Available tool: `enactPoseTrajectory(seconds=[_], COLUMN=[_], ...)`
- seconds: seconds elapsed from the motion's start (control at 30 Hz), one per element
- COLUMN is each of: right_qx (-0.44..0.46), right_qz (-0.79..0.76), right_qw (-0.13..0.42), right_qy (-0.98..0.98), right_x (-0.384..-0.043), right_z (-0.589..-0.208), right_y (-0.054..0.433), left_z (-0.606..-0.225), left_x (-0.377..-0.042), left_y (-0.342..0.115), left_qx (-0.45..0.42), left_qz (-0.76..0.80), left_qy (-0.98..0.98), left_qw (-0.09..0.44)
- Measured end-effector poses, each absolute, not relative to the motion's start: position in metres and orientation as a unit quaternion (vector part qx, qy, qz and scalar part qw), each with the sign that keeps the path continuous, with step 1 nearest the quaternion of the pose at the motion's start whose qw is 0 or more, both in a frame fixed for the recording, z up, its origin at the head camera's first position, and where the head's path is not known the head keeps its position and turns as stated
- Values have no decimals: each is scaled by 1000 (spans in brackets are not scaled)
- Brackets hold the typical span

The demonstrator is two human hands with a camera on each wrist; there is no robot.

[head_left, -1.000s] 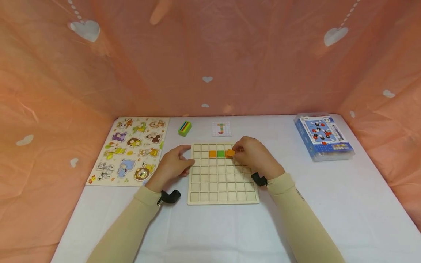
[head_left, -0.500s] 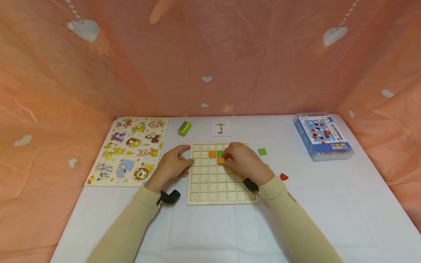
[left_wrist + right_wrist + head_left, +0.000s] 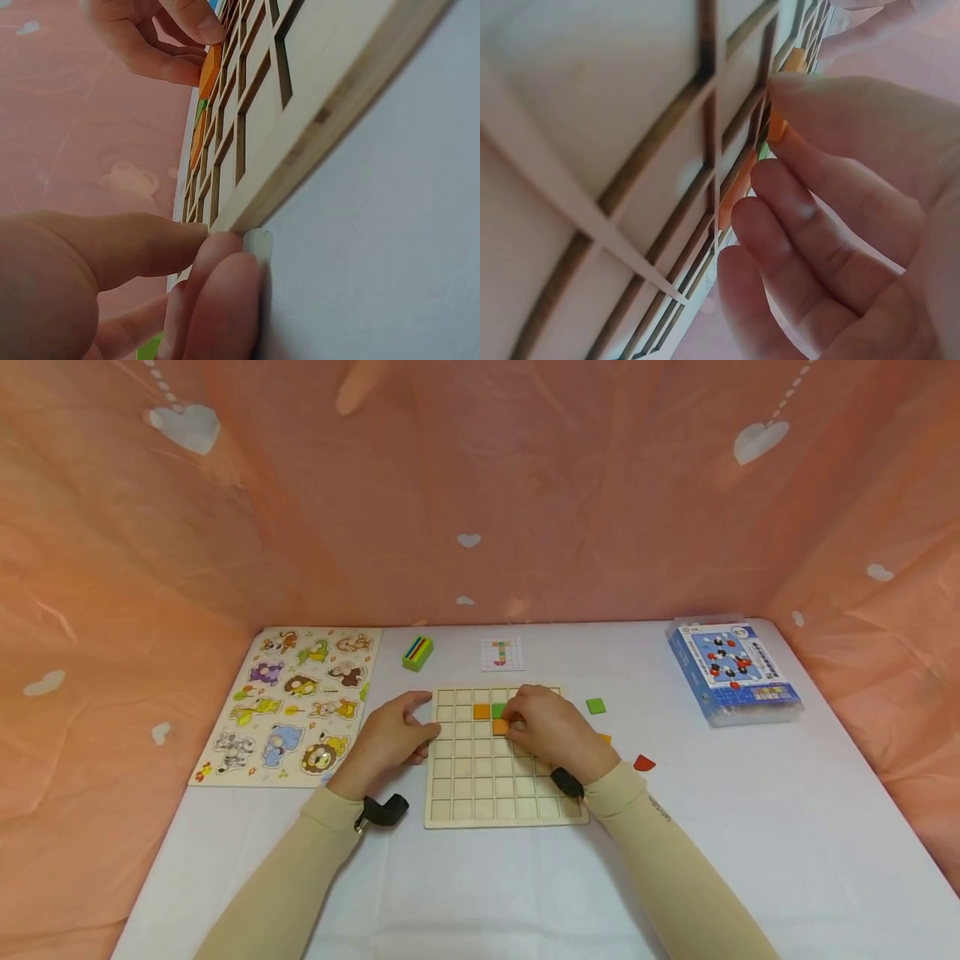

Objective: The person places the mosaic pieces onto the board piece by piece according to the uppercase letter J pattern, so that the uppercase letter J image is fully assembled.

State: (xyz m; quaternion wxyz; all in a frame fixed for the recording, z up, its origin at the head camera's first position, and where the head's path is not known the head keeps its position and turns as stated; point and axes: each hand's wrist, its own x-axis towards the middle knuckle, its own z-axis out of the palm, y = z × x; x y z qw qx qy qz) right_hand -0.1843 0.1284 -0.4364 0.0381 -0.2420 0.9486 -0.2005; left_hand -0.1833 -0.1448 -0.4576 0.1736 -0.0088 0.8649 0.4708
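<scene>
My left hand [image 3: 392, 739] pinches the left edge of a wooden grid board [image 3: 461, 789], thumb on top and fingers against its side. With thumb and index finger my right hand [image 3: 551, 727] pinches an orange square tile [image 3: 499, 727], held at the cell just below a green tile [image 3: 498, 710]. That green tile sits in the upper part of the grid, right of another orange tile [image 3: 482, 712]. A further orange tile [image 3: 737, 191] lies in the same row beyond the green one, visible in the right wrist view and hidden by my hand in the head view.
A loose green tile [image 3: 596, 706], an orange piece [image 3: 605, 739] and a red quarter-round piece [image 3: 643, 763] lie right of the board. Behind it are a pattern card [image 3: 501, 654] and a green striped block [image 3: 417, 653]. An animal puzzle [image 3: 288, 702] lies left, a boxed kit [image 3: 735, 672] right.
My right hand has moved left and nearer with the orange tile, from the row's right end to below the green tile. Loose pieces behind it came into view. The left hand stays put.
</scene>
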Motion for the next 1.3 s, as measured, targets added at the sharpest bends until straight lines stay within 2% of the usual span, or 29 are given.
enactPoseTrajectory(seconds=[0.93,1.3], right_qx=[-225,-140], right_qz=[-218,-242], right_qw=[49,32], right_qy=[948,959], right_x=[-182,-183], right_z=[-429,-424], right_y=[136,188], left_z=[-454,-456], left_x=[-185,-183], left_y=[-141,-143], left_qx=[0,-4], left_qz=[465,465], left_qy=[868,869], left_qw=[172,171])
